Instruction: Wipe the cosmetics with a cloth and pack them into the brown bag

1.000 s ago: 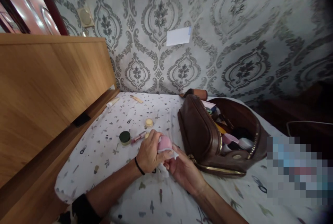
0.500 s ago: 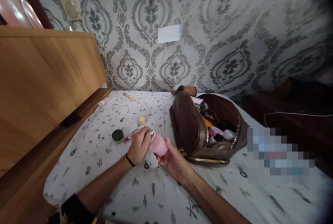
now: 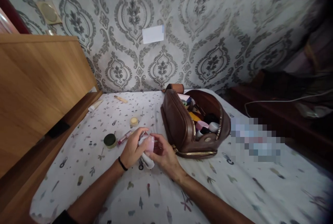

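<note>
My left hand [image 3: 133, 148] is closed around a white cloth [image 3: 148, 161], pressing it against a small pink rounded container [image 3: 150, 143]. From the other side my right hand [image 3: 166, 156] grips the same container between thumb and fingers. Its exact kind does not show, and part of it is hidden by the cloth and fingers. Close beside my left hand lie a pink lip gloss tube [image 3: 125, 137] and a round jar with a dark green lid [image 3: 110, 140]. A little farther back is a small pale yellow pot [image 3: 134, 121].
An open brown leather toiletry bag [image 3: 177, 120] with several cosmetics inside stands right of my hands. A brown cylindrical case [image 3: 177, 88] lies behind it. Toward the back left are a white tube [image 3: 95, 105] and a tan stick [image 3: 120, 99]. A wooden cabinet [image 3: 47, 92] borders the left.
The pink container has been turned and sits lower in the cloth. My right-hand fingers have come up over its top side. The whole view has shifted, moving the scene leftward.
</note>
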Motion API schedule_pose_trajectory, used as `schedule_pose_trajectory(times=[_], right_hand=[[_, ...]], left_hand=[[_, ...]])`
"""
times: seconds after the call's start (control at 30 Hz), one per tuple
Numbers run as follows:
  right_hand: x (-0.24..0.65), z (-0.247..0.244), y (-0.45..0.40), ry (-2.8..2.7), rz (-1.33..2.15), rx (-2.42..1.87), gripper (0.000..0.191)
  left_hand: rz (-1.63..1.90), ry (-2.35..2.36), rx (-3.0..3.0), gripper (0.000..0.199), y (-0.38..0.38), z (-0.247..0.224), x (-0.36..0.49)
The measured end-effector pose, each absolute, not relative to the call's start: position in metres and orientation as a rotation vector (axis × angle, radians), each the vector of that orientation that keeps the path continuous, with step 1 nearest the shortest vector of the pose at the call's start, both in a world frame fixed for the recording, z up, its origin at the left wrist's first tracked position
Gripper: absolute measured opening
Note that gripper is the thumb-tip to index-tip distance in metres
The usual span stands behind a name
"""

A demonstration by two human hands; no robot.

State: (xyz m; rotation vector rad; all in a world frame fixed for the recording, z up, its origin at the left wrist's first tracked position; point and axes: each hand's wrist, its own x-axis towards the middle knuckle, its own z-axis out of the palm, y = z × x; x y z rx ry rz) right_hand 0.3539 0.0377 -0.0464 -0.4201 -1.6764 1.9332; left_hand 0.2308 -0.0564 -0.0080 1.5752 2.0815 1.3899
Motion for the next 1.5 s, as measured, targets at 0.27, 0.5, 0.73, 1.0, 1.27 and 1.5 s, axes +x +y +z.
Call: schedule_pose_trajectory(times=[0.27,0.5,0.73,1.0,1.27,1.5], right_hand=[[0.359,-0.049,0.035,-1.924,1.666,-0.277,0.051],[0.357,-0.04,0.034,-1.606,2.058,-0.278,0.058],[0.355,-0.031,0.038,-1.162,2.375,-0.419,0.051],[0.353,-0.031,0.038,-1.032,2.472,-0.414,0.055],[0.354,-0.032,0.036,-0.812,2.64,-0.329,0.049],[0.348,-0.041,0.038,-0.603,2.809,-0.52,0.068]], left_hand=[[1.522,2.037,1.267,0.023,-0.053,-0.007,0.219],[1.691,1.636,0.785,0.031,-0.046,-0.01,0.217],[1.735,1.833,0.865,0.054,-0.047,-0.011,0.221],[1.851,1.886,0.967,0.051,-0.05,-0.015,0.226],[1.4,1.851,1.633,0.064,-0.054,-0.026,0.237],[1.289,1.991,1.911,0.045,-0.06,-0.046,0.239]])
